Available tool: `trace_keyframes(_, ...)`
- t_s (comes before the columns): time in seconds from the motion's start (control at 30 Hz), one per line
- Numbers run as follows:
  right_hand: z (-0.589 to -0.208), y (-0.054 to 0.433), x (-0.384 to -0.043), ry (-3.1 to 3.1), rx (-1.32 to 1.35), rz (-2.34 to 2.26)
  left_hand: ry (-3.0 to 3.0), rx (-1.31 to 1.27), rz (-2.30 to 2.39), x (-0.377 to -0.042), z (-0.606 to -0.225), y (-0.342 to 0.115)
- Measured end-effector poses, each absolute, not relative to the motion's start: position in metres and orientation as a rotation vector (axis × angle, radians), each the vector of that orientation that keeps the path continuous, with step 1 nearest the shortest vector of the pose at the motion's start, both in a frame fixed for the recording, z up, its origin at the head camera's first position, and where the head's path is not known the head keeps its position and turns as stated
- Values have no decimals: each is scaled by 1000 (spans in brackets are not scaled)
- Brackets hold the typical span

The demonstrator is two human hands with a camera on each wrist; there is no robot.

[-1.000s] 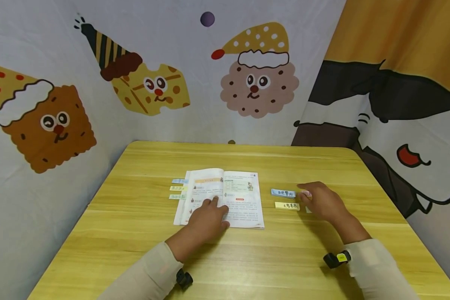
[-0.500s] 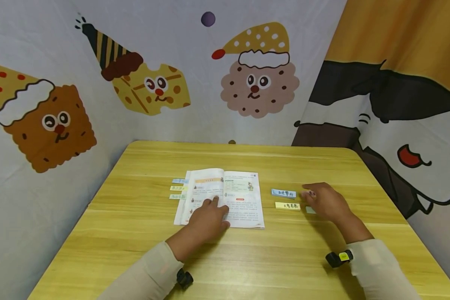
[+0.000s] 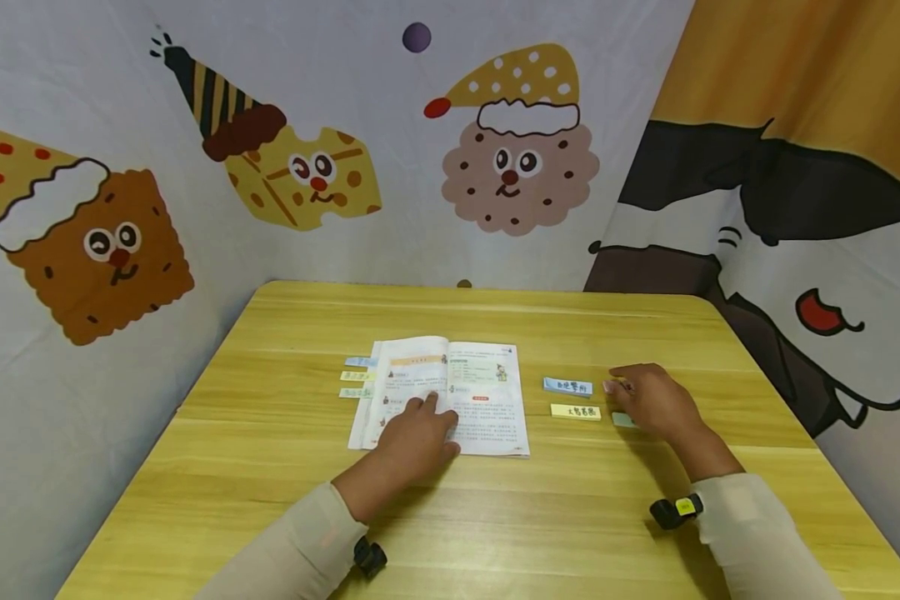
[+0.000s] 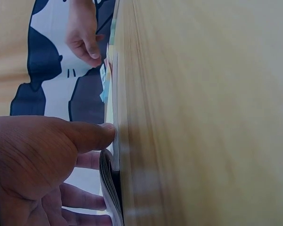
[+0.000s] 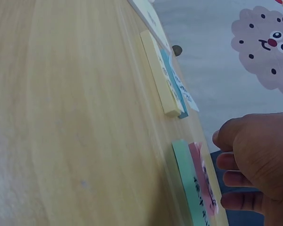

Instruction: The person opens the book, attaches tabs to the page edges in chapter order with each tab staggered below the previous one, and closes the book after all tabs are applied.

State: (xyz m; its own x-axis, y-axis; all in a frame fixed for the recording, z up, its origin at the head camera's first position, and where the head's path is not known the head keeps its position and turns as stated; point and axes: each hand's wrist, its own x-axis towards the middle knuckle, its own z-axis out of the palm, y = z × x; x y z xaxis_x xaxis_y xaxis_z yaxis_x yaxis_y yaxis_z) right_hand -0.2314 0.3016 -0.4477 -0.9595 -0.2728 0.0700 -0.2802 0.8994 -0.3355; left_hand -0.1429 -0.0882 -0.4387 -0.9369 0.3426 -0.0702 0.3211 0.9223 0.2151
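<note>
Head view showed your left hand (image 3: 418,437) pressing flat on the open book (image 3: 450,392) at centre surface while your right hand (image 3: 656,402), at three o'clock, pinched the pink label (image 5: 203,181); next, lift it cleanly.

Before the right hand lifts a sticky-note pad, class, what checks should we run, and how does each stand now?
1. Open book lies flat on the table: ok.
2. Left hand rests on the book's pages: ok.
3. Right hand is over the pink pad: ok.
4. Pink pad actually pinched: cannot tell.
5. Blue pad and yellow pad lie apart from the hand: ok.
6. Green pad is separate from the pink one: not ok, they touch.
</note>
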Motion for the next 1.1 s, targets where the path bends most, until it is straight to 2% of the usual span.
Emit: trace_keyframes(1.1, -461, 312, -239, -3007, 484, 517, 2959, 499, 296, -141, -437, -87)
